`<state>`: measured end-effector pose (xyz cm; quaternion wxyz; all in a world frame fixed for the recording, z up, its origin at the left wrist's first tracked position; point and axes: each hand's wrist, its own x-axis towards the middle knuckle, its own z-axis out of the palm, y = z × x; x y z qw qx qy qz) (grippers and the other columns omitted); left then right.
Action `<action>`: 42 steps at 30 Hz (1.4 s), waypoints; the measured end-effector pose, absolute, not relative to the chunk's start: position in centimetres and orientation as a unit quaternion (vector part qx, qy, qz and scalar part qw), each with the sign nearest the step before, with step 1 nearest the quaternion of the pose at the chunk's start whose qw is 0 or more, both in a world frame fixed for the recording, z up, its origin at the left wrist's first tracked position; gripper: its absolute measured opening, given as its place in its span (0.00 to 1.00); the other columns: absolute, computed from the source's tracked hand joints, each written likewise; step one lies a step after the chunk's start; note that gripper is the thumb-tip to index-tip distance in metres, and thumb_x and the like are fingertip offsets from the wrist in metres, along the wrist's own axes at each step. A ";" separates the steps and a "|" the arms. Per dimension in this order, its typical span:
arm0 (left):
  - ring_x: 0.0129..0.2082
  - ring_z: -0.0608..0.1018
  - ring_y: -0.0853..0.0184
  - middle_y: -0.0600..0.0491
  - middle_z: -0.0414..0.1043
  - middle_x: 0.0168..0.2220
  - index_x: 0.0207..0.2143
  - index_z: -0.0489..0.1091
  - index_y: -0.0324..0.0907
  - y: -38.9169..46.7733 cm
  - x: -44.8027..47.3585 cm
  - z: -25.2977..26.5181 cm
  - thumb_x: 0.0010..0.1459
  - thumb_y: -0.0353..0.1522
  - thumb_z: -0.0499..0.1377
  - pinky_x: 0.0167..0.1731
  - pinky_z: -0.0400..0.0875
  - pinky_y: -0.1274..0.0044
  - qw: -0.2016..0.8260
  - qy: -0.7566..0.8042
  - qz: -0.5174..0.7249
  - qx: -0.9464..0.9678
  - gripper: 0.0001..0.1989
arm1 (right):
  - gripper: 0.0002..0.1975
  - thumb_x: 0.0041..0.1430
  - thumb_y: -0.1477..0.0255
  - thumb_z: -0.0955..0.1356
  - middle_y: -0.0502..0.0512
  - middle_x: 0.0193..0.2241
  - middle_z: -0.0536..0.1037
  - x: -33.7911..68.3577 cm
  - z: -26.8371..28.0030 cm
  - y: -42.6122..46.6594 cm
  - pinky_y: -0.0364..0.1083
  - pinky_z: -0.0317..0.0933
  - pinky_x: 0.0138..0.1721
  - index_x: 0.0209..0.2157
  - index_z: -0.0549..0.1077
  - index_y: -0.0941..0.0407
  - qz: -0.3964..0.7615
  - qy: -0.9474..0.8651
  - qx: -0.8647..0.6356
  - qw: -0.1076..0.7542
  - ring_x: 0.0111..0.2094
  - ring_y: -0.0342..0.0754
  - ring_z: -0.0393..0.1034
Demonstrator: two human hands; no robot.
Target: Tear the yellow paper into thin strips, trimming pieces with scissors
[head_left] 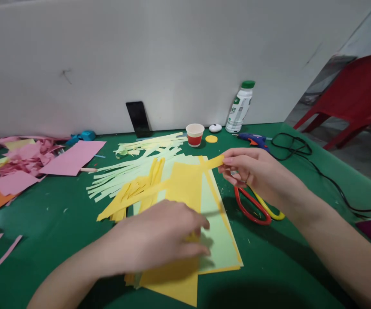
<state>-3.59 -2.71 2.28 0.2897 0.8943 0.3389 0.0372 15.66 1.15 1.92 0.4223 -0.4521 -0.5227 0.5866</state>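
Note:
My right hand (pixel 253 169) pinches one end of a yellow paper strip (pixel 216 162) between thumb and fingers. The strip seems to run down to the left, across the papers. Over a yellow sheet (pixel 187 184) hovers my left hand (pixel 169 236), slightly blurred, with thumb and fingers apart and nothing visible between them; whether it touches the sheet I cannot tell. Pale green sheets (pixel 219 231) lie beneath the yellow one. Left of it are cut yellow strips (pixel 137 189) and pale green strips (pixel 117 171). Scissors with red and yellow handles (pixel 261 210) lie under my right hand, their blades hidden.
Along the white wall stand a phone (pixel 138 119), a paper cup (pixel 195 135) and a bottle (pixel 240 107). A glue gun (pixel 253 138) with a black cord (pixel 327 176) lies at right. Pink paper scraps (pixel 31 156) pile up at left. A red chair (pixel 356 94) stands beyond the table.

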 end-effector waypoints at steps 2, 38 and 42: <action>0.23 0.74 0.71 0.55 0.74 0.25 0.32 0.73 0.44 -3.8 -3.4 2.9 0.57 0.35 0.55 0.22 0.62 0.80 0.267 0.286 0.085 0.916 0.08 | 0.06 0.45 0.73 0.68 0.48 0.17 0.68 15.8 1.9 1.4 0.38 0.45 0.15 0.19 0.71 0.58 0.596 -0.514 -0.461 0.410 0.17 0.36 0.57; 0.11 0.66 0.80 0.63 0.56 0.17 0.26 0.61 0.39 0.0 -2.5 1.7 0.59 0.39 0.51 0.13 0.58 0.86 0.655 0.351 0.257 0.619 0.13 | 0.06 0.52 0.67 0.68 0.47 0.23 0.69 15.9 1.8 0.0 0.39 0.49 0.19 0.27 0.73 0.55 0.549 -0.646 -0.402 0.345 0.19 0.36 0.55; 0.10 0.65 0.79 0.64 0.53 0.16 0.31 0.61 0.41 -0.3 -2.4 1.6 0.58 0.41 0.52 0.12 0.55 0.85 0.664 0.342 0.226 0.625 0.12 | 0.07 0.51 0.67 0.69 0.47 0.21 0.69 15.7 1.1 0.3 0.40 0.48 0.20 0.28 0.73 0.56 0.551 -0.628 -0.406 0.370 0.19 0.36 0.54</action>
